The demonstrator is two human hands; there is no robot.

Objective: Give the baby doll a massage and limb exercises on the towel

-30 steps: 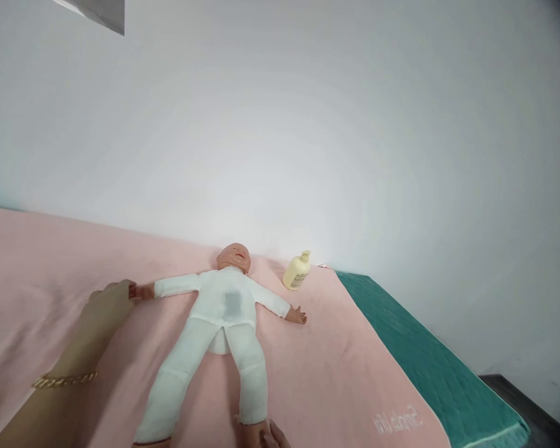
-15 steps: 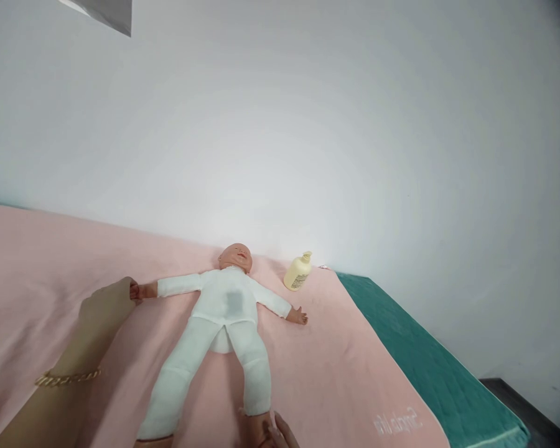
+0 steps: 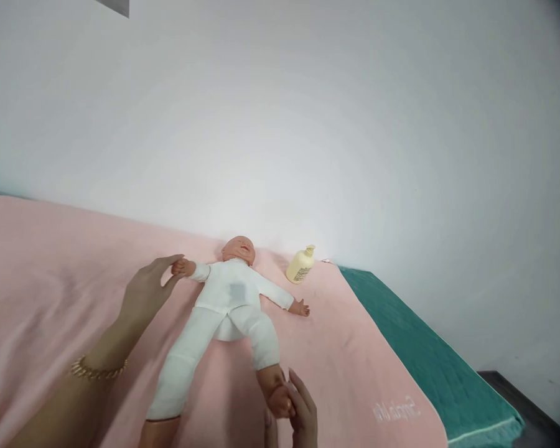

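Note:
A baby doll [image 3: 228, 289] in a white cloth suit lies on its back on a pink towel [image 3: 345, 367], its head toward the wall. My left hand [image 3: 148, 287], with a gold bracelet on the wrist, pinches the doll's hand [image 3: 183, 267] between thumb and fingers; that doll arm is bent. Down at the bottom edge, my right hand [image 3: 303, 404] is closed around the doll's foot [image 3: 280, 399], which is lifted off the towel. The doll's other arm [image 3: 280, 295] lies stretched out over the towel.
A pale yellow pump bottle [image 3: 301, 266] stands beside the doll's head, close to the white wall [image 3: 308, 124]. Green cloth [image 3: 429, 348] shows along the right edge of the pink towel. Something dark [image 3: 527, 398] lies beyond it at lower right.
My left hand has pushed the doll's hand inward and up toward its shoulder, bending the arm. My right hand has come further into view and raised the doll's foot.

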